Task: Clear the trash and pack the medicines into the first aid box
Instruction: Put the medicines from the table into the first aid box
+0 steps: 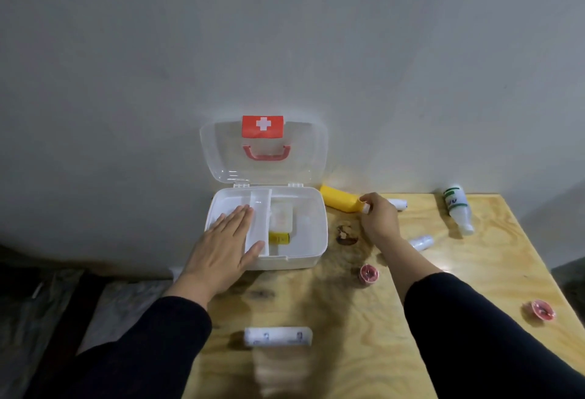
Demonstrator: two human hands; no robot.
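Note:
The white first aid box (311, 218) stands open at the table's back left, its clear lid (310, 158) leaning on the wall. Inside lie a clear tray and a small bottle with a yellow cap (279, 237). My left hand (223, 246) rests flat, fingers apart, on the box's left side. My right hand (378, 216) closes on the white cap end of a yellow bottle (338, 198) lying just right of the box. A white bottle with green print (457, 207) lies at the back right. A white roll (278, 336) lies near the front.
Two pink tape rolls lie on the wooden table (468, 256), one (367, 274) mid-table, one (543, 310) near the right edge. A small clear cup (421, 242) and a white object (399, 204) sit behind my right hand. The table's left edge drops to a dark floor.

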